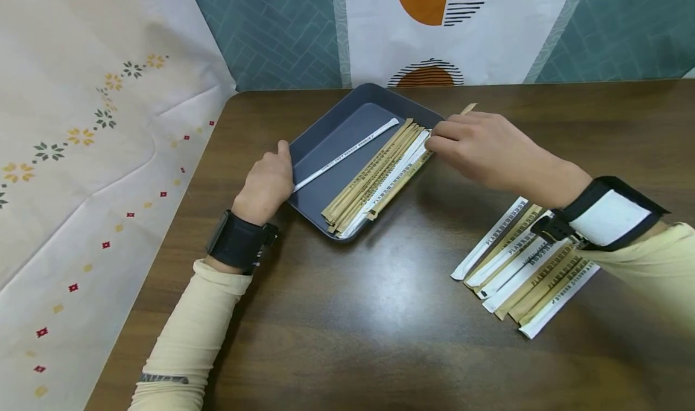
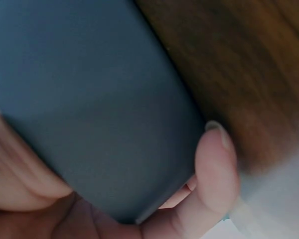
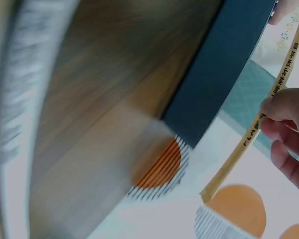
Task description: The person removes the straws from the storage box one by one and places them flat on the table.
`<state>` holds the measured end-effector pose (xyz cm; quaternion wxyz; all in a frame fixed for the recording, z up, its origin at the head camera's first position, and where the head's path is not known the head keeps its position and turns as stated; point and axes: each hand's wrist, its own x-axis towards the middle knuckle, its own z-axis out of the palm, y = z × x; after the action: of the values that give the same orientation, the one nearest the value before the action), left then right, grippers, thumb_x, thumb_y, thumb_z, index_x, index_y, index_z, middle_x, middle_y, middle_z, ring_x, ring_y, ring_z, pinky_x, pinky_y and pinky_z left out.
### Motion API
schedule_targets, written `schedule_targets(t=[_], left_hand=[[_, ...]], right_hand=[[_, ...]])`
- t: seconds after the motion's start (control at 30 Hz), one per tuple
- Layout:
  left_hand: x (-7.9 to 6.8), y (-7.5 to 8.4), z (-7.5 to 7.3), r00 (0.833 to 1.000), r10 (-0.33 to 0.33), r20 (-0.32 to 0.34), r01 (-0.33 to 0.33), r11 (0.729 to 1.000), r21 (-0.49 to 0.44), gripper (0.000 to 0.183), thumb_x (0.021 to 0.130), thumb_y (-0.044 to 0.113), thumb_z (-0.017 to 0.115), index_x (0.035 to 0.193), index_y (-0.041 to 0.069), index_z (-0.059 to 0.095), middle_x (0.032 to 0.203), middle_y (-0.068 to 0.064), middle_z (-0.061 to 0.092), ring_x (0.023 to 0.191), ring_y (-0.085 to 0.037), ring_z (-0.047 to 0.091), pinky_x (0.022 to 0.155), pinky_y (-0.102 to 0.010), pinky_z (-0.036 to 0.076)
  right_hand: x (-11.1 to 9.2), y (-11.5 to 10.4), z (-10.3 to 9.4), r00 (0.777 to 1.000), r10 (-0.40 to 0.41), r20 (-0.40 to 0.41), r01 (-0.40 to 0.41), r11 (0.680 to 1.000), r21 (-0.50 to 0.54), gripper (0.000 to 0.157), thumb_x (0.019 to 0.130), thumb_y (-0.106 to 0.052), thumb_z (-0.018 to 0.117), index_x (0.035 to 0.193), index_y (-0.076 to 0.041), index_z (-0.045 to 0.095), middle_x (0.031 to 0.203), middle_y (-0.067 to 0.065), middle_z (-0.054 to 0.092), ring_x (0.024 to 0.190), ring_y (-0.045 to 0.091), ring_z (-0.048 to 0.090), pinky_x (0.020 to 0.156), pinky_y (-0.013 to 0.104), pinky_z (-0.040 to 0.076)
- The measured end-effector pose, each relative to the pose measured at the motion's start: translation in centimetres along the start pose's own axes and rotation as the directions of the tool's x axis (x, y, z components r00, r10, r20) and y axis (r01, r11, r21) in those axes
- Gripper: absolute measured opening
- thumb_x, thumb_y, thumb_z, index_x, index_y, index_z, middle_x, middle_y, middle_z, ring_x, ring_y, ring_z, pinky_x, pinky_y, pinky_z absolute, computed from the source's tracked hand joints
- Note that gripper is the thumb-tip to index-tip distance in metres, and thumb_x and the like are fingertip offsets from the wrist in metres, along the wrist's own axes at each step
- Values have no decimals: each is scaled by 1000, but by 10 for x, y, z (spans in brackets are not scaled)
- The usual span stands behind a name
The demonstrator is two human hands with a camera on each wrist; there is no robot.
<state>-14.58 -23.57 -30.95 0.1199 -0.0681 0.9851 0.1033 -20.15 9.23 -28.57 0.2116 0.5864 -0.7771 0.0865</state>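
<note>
A dark grey tray point(image 1: 339, 127) sits tilted across the table, and my left hand point(image 1: 266, 178) grips its left side. In the left wrist view the thumb and fingers point(image 2: 217, 174) wrap the tray's edge. My right hand point(image 1: 483, 148), over the tray's right rim, pinches a brown paper-wrapped straw point(image 3: 239, 144) between thumb and fingertips. One end of it shows past the hand in the head view. Inside the tray lies a bundle of brown and white wrapped straws point(image 1: 374, 175). A single white wrapped straw point(image 1: 347, 153) lies apart, reaching toward the left hand.
Under my right wrist, a row of several white and brown wrapped straws point(image 1: 521, 266) lies side by side on the wooden table point(image 1: 358, 326). A flowered white cloth point(image 1: 108, 175) hangs at the left. Patterned teal and white fabric point(image 1: 282, 31) borders the far edge.
</note>
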Motion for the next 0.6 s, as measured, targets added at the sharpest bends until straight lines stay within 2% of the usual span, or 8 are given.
schedule_targets(t=[0.1,0.23,0.33,0.37,0.4,0.47,0.6], left_hand=[[0,1,-2,1000,14,-7,-14,1000,8,45,90,-4,52,129,-8,31,99,-29,58,82,-37,62,67,-42,50],[1,4,5,999,42,-12,-42,999,-19,44,90,-4,52,128,-9,32,97,-31,59,80,-38,63,65,-43,51],[1,3,5,999,50,0,-50,998,-31,45,90,-4,52,129,-10,31,99,-32,58,80,-38,62,65,-44,51],[1,2,4,999,46,3,-46,998,-31,46,89,-4,53,129,-10,30,99,-32,57,80,-38,61,65,-44,51],[0,0,2,999,42,5,-42,999,-28,47,89,-5,53,129,-10,29,100,-33,57,80,-39,61,65,-44,51],[-1,-3,0,999,36,4,-36,999,-20,48,89,-5,53,130,-11,28,100,-34,56,79,-40,60,65,-45,50],[0,-2,-1,999,48,16,-48,998,-37,50,89,-5,52,131,-11,27,104,-36,54,81,-42,59,66,-47,50]], right_hand=[[-26,-4,-13,1000,30,7,-30,999,15,32,71,16,72,98,2,64,89,14,64,81,32,61,68,47,51],[-70,-7,-32,995,65,70,-66,998,7,47,59,16,78,102,2,65,93,14,65,82,33,62,68,49,51],[-98,-12,-40,991,99,88,-99,995,-5,14,88,-5,67,101,1,67,92,14,66,79,32,63,64,49,52],[-106,-14,-40,990,114,88,-114,993,-5,18,96,-14,58,100,0,67,91,14,66,78,31,63,64,49,52],[-113,-17,-40,989,126,82,-126,992,-7,31,102,-23,47,99,0,67,90,14,66,77,30,63,63,49,53],[-124,-22,-39,989,141,52,-141,990,-6,59,105,-38,23,97,-1,67,87,13,66,75,29,63,62,48,52],[-145,-32,-45,985,169,30,-168,985,-40,58,106,-38,24,92,-2,66,84,11,65,73,27,61,60,47,51]])
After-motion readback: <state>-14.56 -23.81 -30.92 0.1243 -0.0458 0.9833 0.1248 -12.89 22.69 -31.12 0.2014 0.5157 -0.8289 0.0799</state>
